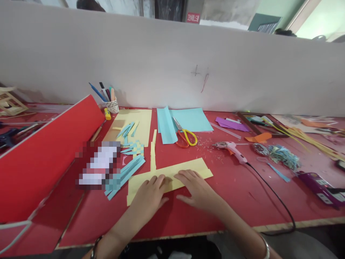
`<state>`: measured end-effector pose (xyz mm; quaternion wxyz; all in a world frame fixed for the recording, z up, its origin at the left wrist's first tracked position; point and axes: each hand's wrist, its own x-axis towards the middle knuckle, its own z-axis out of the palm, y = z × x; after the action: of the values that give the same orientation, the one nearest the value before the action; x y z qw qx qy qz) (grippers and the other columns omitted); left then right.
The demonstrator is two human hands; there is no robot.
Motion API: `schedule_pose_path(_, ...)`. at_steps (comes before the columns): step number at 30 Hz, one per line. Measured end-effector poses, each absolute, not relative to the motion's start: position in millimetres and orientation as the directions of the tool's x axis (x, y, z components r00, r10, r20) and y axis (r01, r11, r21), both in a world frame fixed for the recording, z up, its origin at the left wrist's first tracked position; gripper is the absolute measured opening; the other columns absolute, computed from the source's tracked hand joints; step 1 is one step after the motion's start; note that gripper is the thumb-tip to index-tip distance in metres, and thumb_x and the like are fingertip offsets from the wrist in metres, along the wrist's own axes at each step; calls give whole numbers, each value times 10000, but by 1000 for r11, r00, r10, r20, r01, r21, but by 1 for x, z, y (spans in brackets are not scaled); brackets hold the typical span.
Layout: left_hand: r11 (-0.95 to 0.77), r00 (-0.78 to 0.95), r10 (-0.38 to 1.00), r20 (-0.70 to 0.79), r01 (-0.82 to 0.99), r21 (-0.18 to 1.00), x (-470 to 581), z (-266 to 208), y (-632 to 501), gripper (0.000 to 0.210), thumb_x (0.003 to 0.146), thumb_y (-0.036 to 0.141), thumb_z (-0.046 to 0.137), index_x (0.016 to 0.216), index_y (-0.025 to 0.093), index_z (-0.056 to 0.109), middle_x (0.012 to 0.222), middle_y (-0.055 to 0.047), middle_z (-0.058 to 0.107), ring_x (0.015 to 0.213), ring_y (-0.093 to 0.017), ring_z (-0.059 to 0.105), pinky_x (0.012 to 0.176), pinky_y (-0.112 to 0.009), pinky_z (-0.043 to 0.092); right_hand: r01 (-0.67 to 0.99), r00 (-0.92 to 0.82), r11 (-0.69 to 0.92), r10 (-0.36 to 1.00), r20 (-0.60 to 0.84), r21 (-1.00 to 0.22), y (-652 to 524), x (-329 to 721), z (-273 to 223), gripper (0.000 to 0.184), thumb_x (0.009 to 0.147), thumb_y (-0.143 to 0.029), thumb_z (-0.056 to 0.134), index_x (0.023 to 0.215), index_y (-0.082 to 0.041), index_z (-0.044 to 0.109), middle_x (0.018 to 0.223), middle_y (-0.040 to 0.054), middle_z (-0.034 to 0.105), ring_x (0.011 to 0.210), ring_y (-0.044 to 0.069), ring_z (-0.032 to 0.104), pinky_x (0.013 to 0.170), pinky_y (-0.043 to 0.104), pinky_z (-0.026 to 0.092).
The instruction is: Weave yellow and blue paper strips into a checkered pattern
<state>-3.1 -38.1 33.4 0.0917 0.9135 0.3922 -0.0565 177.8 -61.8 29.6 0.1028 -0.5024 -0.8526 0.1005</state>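
Note:
A folded sheet of yellow paper (198, 167) lies slantwise on the red table in front of me. My left hand (151, 192) rests on its left half, fingers stretched out and the thumb apart. On the right half, the fingertips of my right hand (198, 189) press down, its fingers extended too. Beyond the left hand, a narrow yellow paper strip (153, 156) reaches up to the sheet's back edge. Cut light-blue paper strips (125, 176) lie to the left, near a woven blue-and-yellow piece (138, 148). What lies under my palms is hidden.
Scissors (187, 137) lie against light-blue paper (198, 118) at the back. A pink glue gun (233, 150) with a black cord is on the right, near a purple power strip (318, 185). Left are a blurred phone-like object (101, 163), a red board (51, 151) and a pen cup (112, 105).

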Motion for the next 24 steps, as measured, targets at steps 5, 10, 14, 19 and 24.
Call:
schedule_pose_path(5,-701,716,658,-234,696,156,-6,37,-33,326,801,81,493,1110,182,515,916,-48,595,765,-193,625,620,-287,478,838,-512,486,858,-46,-248,-56,178,31,124,805,-182,512,906,-161,580,865,49,590,741,145,548,641,251,407)
schedule_pose_path(10,-800,798,599,-70,601,7,-4,34,-25,221,819,30,430,901,166,585,785,-35,609,732,-180,613,620,-281,452,806,-580,591,800,154,-32,-52,184,24,162,822,-93,443,723,-161,552,681,17,547,630,142,475,572,260,321)
schedule_pose_path(14,-831,834,551,38,552,-64,2,27,-12,205,830,42,431,904,158,583,798,-42,620,770,-183,601,633,-285,443,828,-553,556,794,253,67,-47,190,21,188,802,-39,439,708,-156,553,676,29,547,649,151,465,607,267,321)
schedule_pose_path(19,-802,803,592,69,595,-47,7,16,-4,195,816,27,445,875,135,597,803,-60,624,800,-205,596,585,-283,439,837,-545,546,826,147,32,-39,189,16,111,801,-117,495,869,-160,572,817,46,574,748,163,494,658,263,356)
schedule_pose_path(24,-788,783,614,100,615,24,-6,11,-7,144,844,134,481,920,179,595,854,-23,628,812,-167,591,609,-260,446,788,-614,614,777,139,45,-41,189,7,179,866,-128,414,798,-177,572,767,32,572,705,138,492,622,245,347)
